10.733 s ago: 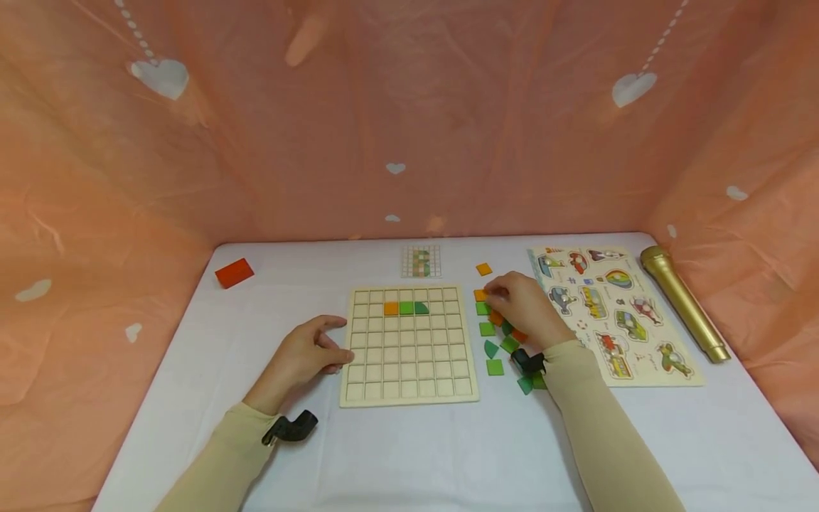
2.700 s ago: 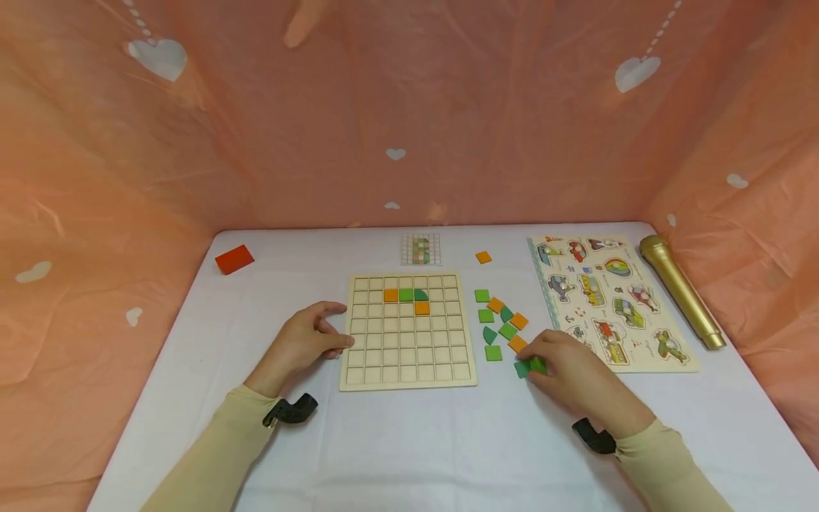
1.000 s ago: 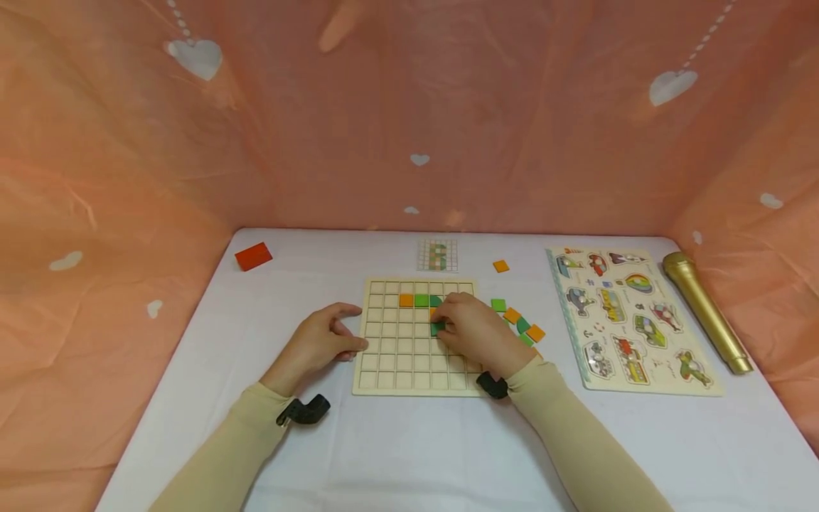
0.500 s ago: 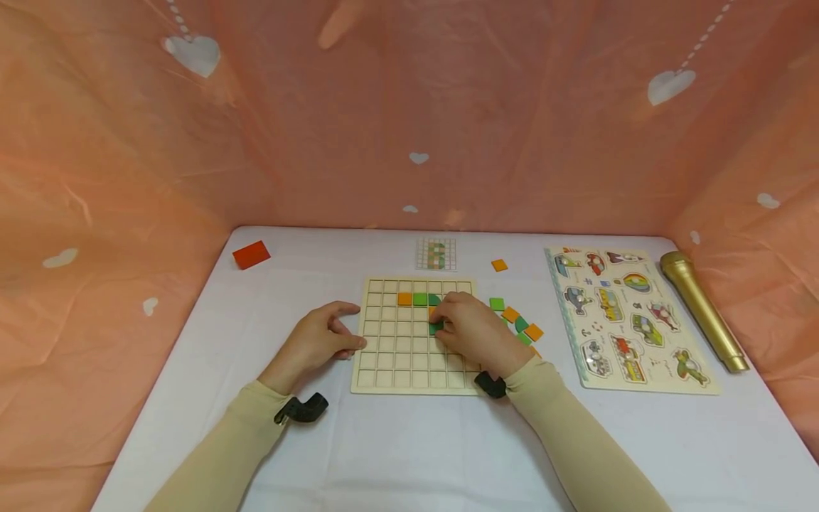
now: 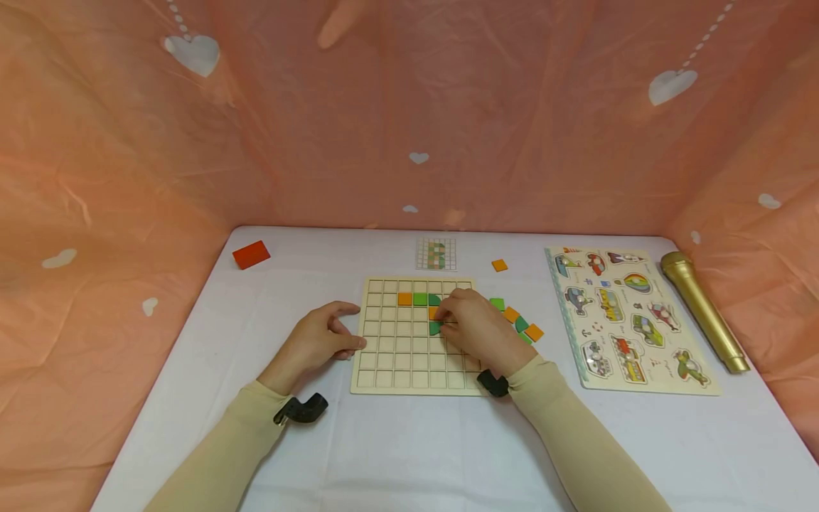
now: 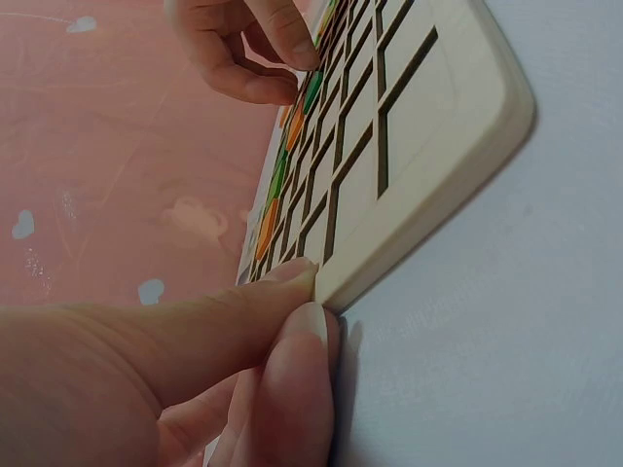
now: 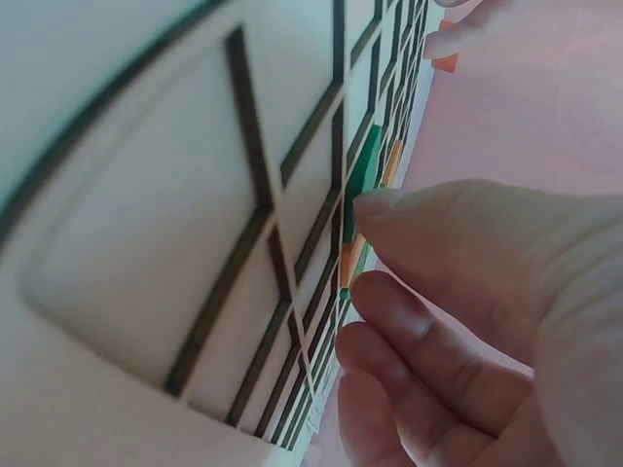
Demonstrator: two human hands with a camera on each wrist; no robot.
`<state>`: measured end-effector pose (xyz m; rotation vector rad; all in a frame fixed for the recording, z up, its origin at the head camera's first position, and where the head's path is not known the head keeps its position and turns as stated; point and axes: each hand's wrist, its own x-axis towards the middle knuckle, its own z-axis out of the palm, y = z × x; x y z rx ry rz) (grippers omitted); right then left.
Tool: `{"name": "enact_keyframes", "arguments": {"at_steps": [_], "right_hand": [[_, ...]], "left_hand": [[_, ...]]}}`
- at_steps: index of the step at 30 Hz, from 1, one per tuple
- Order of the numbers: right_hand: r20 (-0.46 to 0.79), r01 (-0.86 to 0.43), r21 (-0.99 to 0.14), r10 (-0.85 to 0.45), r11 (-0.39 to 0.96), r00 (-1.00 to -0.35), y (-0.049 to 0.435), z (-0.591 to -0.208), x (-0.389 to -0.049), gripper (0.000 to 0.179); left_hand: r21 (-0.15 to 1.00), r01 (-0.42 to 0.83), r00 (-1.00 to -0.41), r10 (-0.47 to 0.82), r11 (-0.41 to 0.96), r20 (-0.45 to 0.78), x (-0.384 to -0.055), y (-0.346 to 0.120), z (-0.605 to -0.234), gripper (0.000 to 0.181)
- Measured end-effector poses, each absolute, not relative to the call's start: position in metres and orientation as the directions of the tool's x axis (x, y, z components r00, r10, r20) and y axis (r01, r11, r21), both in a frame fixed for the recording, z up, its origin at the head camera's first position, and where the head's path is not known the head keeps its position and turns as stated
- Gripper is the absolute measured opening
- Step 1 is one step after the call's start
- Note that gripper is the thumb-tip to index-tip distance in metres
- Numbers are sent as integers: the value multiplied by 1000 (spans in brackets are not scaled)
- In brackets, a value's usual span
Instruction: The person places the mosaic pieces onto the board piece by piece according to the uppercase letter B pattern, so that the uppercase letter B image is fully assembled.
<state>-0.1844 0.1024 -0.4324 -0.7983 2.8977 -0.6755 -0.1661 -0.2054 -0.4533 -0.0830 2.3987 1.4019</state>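
A pale wooden grid board (image 5: 384, 363) lies on the white table. My left hand (image 5: 313, 341) pinches its left edge between thumb and finger, close up in the left wrist view. In one upper row sit an orange square tile (image 5: 405, 299), a green square tile (image 5: 419, 299) and a dark green quarter-round tile (image 5: 434, 300). Below the quarter-round comes another orange tile (image 5: 433, 313), then a second dark green curved tile (image 5: 435, 328). Over that last tile hovers my right hand (image 5: 476, 327), its thumb near the tile. A gap shows between thumb and fingers in the right wrist view.
Loose green and orange tiles (image 5: 534, 332) lie right of the board, partly behind my right hand. A small pattern card (image 5: 436, 254) and a lone orange tile (image 5: 499, 265) are behind. Farther out are a red block (image 5: 252, 254), a vehicle puzzle (image 5: 630, 320) and a gold microphone (image 5: 704, 313).
Since the earliest frame, the lower orange tile and then the second dark green tile have gone onto the board. In the last half second my right fingers drew slightly back. My left hand stayed.
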Motion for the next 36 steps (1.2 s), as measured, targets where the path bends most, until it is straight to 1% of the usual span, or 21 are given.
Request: {"name": "enact_keyframes", "arguments": {"at_steps": [7,15,20,25,32,36], "right_hand": [[42,-455,-426,-485,782,-873,104,-433,-184,4],[45,-432,-451,-464,781,-885,108,-427,-187,6],[49,-344,-475,-366,810,-929,133,-425,-192,11],[9,-239,-490,-269,838,-963,163,-427,-200,19],[-34,-181,-517,-232,837,-972,179,-431,-210,25],[-54,-165,-501,-221,850,-974,180,-433,-212,27]], "left_hand": [[834,-225,-932,137,504,-335,-166,-204,-452,70],[829,-226,-934,128,512,-333,-168,-205,-452,69],[826,-216,-935,133,521,-328,-169,-206,-452,70],[825,-217,-935,133,521,-330,-169,-210,-452,70],[827,-224,-935,125,516,-331,-167,-213,-452,70],[828,-234,-934,120,509,-337,-167,-212,-452,70]]}}
